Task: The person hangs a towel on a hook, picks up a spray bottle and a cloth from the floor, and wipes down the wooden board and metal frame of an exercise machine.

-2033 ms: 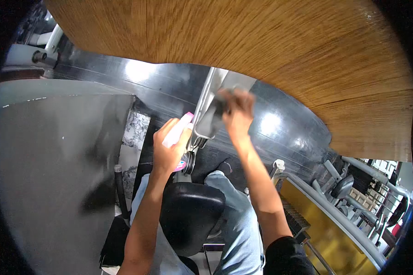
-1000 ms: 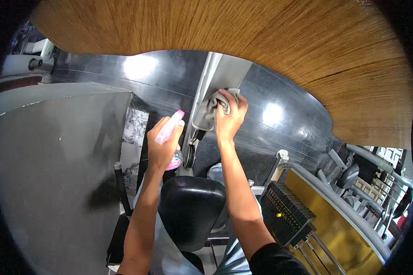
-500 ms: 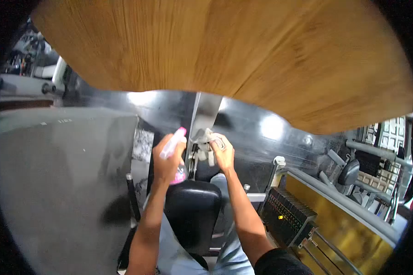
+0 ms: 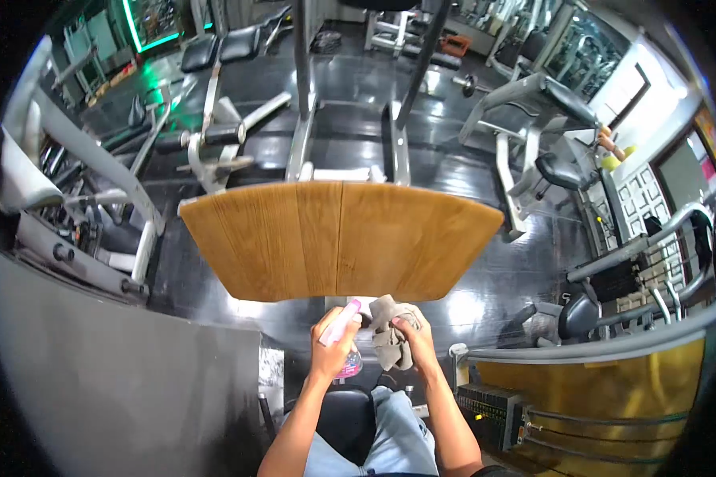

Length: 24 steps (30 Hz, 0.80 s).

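My left hand (image 4: 332, 350) is wrapped round the neck of a spray bottle (image 4: 349, 367) with a pink and white head and pink liquid at the bottom. Beside it, my right hand (image 4: 416, 332) grips a crumpled grey-beige cloth (image 4: 390, 340), whose folds hang below the fingers. The two hands are close together but apart, over a black padded seat (image 4: 340, 417). Just beyond them stands a wooden board (image 4: 342, 242) with a curved upper edge. Part of the bottle is hidden behind my left hand.
A dark grey panel (image 4: 119, 374) rises on the left. To the right are a weight stack (image 4: 489, 413) and a gold panel (image 4: 597, 389) under a grey frame. Gym machines, including a padded bench (image 4: 239, 44), stand farther off on the shiny black floor (image 4: 270, 159).
The view has lifted and drawn back, so the whole wooden board and the gym beyond now show. Both hands still hold the bottle and cloth; more of the cloth is visible.
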{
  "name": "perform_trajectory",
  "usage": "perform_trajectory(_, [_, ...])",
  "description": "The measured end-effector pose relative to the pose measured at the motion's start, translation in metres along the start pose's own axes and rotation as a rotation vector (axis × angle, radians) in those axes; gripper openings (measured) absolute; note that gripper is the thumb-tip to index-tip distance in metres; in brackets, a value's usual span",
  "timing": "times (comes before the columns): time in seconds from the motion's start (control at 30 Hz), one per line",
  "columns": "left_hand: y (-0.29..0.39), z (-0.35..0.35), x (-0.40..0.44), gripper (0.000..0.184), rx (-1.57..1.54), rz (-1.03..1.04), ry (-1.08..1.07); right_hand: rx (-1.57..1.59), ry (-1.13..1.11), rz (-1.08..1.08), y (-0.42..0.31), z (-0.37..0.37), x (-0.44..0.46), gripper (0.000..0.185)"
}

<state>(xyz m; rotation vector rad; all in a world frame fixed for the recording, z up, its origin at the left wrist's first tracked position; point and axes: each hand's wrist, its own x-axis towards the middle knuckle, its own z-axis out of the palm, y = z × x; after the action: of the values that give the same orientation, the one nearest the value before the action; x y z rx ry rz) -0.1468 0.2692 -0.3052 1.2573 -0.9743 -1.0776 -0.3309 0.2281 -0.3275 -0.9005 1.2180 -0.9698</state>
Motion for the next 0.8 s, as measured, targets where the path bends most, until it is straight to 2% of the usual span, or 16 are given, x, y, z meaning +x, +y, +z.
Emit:
perform_trajectory(0.03, [0.011,0.001,0.002,0.02,0.009,0.028,-0.015,0.103,0.033,0.013,-0.012,0.0,-0.006,0.027])
perform_trajectory(0.07, [0.021,0.002,0.004,0.021,0.018,0.055,-0.03,0.132,0.051,0.029,-0.019,-0.005,-0.009,0.038])
perform_trajectory(0.17, [0.054,0.0,0.008,0.022,-0.008,0.037,-0.112,0.194,0.162,-0.019,-0.054,-0.008,-0.028,0.044])
perform_trajectory(0.27, [0.084,0.0,0.014,0.022,-0.062,0.01,-0.214,0.299,0.097,-0.014,-0.072,-0.022,-0.044,0.039])
perform_trajectory(0.47, [0.121,0.027,0.032,0.025,-0.004,0.046,-0.397,0.423,0.319,-0.056,-0.091,-0.041,-0.081,0.033])
perform_trajectory(0.57, [0.125,0.053,0.045,0.024,0.024,0.066,-0.461,0.502,0.274,-0.094,-0.096,-0.063,-0.077,0.031])
perform_trajectory(0.73, [0.133,0.114,0.065,0.016,0.01,-0.017,-0.372,0.54,0.235,-0.18,-0.13,-0.11,-0.05,0.033])
perform_trajectory(0.77, [0.133,0.129,0.067,0.016,-0.011,-0.062,-0.369,0.529,0.298,-0.091,-0.121,-0.133,-0.042,0.035])
perform_trajectory(0.8, [0.132,0.143,0.069,0.016,-0.028,-0.102,-0.368,0.487,0.337,-0.048,-0.142,-0.138,-0.043,0.034])
